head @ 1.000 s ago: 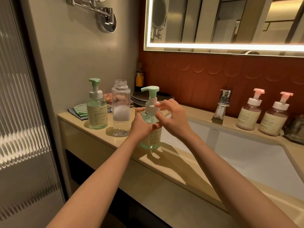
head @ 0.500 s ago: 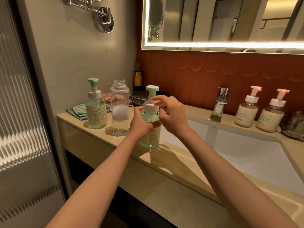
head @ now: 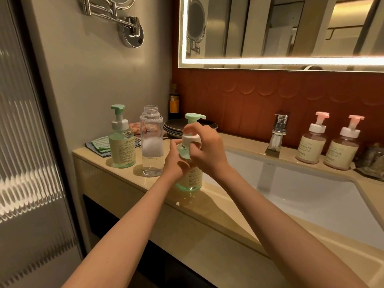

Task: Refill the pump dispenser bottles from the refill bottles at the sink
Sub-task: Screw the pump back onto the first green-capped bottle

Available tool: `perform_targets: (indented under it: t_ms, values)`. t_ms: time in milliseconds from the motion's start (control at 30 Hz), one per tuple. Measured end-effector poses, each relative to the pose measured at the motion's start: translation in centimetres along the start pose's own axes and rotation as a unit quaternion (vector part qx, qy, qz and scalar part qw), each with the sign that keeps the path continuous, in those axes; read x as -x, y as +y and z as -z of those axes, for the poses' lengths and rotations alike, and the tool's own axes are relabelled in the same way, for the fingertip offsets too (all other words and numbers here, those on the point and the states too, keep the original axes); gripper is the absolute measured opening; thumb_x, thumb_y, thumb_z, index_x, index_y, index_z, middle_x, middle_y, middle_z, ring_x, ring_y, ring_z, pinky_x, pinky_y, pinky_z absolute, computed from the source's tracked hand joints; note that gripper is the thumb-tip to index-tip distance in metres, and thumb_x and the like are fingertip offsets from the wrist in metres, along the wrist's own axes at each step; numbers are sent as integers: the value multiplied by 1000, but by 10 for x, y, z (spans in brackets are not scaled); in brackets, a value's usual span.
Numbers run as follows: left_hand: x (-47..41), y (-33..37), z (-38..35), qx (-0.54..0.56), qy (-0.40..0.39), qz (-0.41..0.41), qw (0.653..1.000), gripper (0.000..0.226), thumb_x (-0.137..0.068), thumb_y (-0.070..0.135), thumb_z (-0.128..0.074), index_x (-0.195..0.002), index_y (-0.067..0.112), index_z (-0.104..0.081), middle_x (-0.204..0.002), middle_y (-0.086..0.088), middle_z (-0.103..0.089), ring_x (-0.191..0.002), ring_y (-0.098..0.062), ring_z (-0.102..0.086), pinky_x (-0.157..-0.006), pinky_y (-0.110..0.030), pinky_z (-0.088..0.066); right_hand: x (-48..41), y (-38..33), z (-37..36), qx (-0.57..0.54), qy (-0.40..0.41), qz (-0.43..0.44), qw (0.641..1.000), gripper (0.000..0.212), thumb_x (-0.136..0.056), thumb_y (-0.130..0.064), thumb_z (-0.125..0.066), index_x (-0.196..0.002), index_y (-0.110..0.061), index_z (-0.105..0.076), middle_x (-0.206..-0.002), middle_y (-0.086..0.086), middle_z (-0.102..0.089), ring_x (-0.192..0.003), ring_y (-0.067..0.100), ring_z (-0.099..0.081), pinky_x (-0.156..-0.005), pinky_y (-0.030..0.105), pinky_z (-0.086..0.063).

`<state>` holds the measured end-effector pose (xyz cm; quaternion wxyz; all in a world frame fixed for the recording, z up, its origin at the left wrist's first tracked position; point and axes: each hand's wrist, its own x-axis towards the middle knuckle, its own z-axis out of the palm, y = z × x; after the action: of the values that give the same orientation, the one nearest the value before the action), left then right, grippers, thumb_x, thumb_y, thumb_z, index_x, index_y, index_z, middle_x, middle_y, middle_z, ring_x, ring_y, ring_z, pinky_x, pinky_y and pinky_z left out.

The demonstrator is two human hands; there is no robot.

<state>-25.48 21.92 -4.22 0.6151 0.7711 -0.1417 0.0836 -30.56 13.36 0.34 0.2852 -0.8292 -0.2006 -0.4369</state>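
Note:
A green pump dispenser bottle (head: 190, 178) stands on the beige counter (head: 207, 215) left of the sink. My left hand (head: 176, 161) grips its body. My right hand (head: 205, 148) is wrapped around its white pump collar, below the mint nozzle, which points right. A clear refill bottle (head: 151, 142) with no cap, holding foam and a little clear liquid, stands just left of it. A second green pump bottle (head: 121, 140) stands further left. Two pink pump bottles (head: 312, 140) (head: 342, 148) stand behind the sink at the right.
The white sink basin (head: 311, 194) lies to the right, with a chrome tap (head: 277, 134) behind it. Stacked dark plates (head: 174, 126), folded cloths (head: 99, 145) and a small dark bottle (head: 174, 102) fill the back left corner. A lit mirror hangs above.
The pump nozzle has turned from pointing left, through facing me, to pointing right under my right hand. The bottle stays in place on the counter.

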Motion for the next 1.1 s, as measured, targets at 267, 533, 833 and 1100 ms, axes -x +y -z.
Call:
perform_targets:
  t_ms: [267, 533, 833, 1100]
  values:
    - [-3, -5, 0, -22, 13, -9, 1000, 74, -71, 24, -79, -126, 21, -30, -129, -6, -49, -117, -23, -49, -91, -36, -41, -1, 18, -3, -185, -60, -235, 952, 36, -89, -10, -56, -125, -14, -50, -127, 2, -56, -110, 9, -50, -89, 25, -42]
    - [1, -3, 1, -23, 21, -23, 999, 73, -71, 20, -78, -126, 18, -31, -113, 1, -45, -105, -17, -47, -89, -33, -41, 4, 13, 7, -189, 103, -211, 953, 14, -83, -3, -53, -88, -13, -62, -88, 5, -67, -86, 18, -64, -73, 24, -51]
    - [-4, -7, 2, -13, 12, 2, 1000, 75, -70, 22, -79, -126, 22, -30, -125, -4, -53, -114, -23, -52, -96, -42, -43, -16, 31, -6, -236, -158, -298, 911, 42, -78, -18, -71, -118, -13, -59, -109, 3, -64, -103, 19, -59, -92, 36, -49]
    - [-5, -6, 1, -14, 4, -13, 1000, 70, -69, 23, -80, -120, 20, -31, -114, 4, -52, -110, -16, -50, -93, -36, -44, -21, 24, -12, -215, -156, -337, 903, 71, -76, -40, -73, -130, -11, -38, -119, 3, -50, -106, 16, -51, -83, 28, -45]
